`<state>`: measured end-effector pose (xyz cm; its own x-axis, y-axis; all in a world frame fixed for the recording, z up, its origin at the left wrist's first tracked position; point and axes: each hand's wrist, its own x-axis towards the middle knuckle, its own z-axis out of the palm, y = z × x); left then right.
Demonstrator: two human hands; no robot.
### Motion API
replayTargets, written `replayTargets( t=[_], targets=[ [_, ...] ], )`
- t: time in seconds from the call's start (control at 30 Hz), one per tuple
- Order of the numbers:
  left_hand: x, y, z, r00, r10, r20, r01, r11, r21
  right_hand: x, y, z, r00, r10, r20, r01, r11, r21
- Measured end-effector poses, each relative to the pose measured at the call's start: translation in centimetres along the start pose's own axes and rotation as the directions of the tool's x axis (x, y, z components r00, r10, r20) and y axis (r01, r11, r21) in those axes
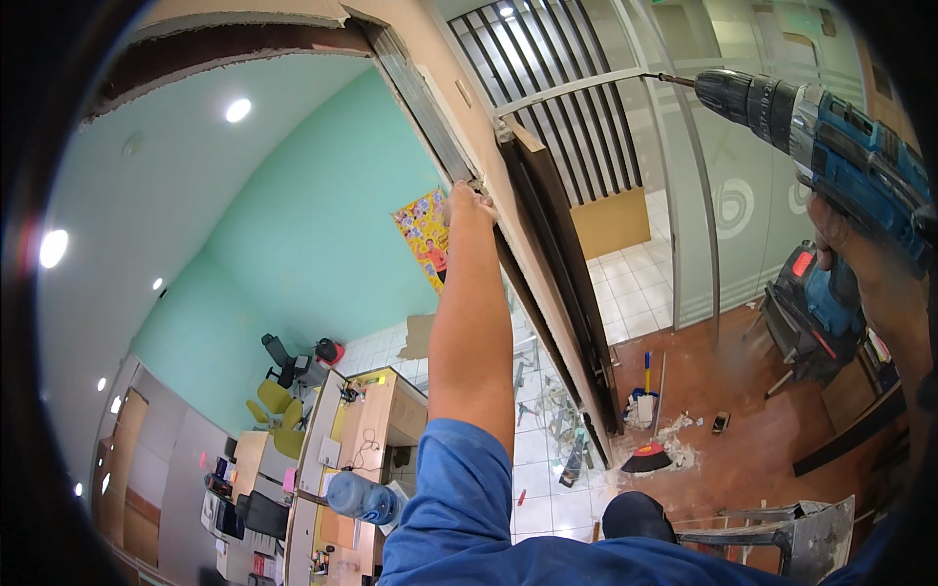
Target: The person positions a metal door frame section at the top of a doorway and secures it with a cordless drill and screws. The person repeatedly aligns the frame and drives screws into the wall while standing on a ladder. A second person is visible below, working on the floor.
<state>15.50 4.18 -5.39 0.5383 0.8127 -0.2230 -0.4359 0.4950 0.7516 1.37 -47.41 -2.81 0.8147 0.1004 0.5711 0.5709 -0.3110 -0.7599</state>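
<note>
My left arm reaches up to the door frame [428, 105], where my left hand [469, 203] is closed round the edge of its upright, beside a rough, broken patch. At the upper right my right hand [829, 227] grips a blue and black cordless drill [826, 146] with a long thin bit pointing left. The bit is in front of the frosted glass panel [723, 254]; whether it touches anything I cannot tell. A dark wooden door panel [542, 264] stands just right of the frame.
Below are a stepladder [811, 537], a broom [647, 459], rubble [567, 439] and a toolbox [801, 303]. The room at left holds desks [381, 430], a blue water bottle [357, 496] and green chairs [274, 400]. A slatted partition [576, 117] stands behind the door.
</note>
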Motion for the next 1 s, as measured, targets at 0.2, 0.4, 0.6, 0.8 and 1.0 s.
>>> replayTargets(
  t=[0.2,0.4,0.6,0.8,1.0],
  targets=[
    [2.6,0.7,-0.1,0.997,-0.064,0.052,0.061,0.997,0.053,-0.4,0.1,-0.6,1.0,0.028,-0.002,-0.028,1.0,0.003],
    [4.6,0.3,-0.5,0.999,-0.022,0.034,0.022,1.0,0.019,-1.0,-0.6,-0.7,0.999,0.044,-0.017,-0.044,0.999,-0.01],
    [5.4,-0.1,-0.8,1.0,0.003,0.024,-0.002,0.999,-0.039,-0.8,-0.4,-0.4,0.991,0.128,-0.045,-0.129,0.991,-0.022],
    [2.4,-0.1,-2.1,0.996,0.056,0.071,-0.05,0.995,-0.087,1.2,0.9,0.4,0.997,0.07,0.032,-0.072,0.996,0.051],
    [-0.5,2.9,-3.1,0.711,0.692,0.124,-0.653,0.585,0.481,4.6,1.6,1.8,0.986,0.055,0.158,-0.078,0.986,0.146]
  ],
)
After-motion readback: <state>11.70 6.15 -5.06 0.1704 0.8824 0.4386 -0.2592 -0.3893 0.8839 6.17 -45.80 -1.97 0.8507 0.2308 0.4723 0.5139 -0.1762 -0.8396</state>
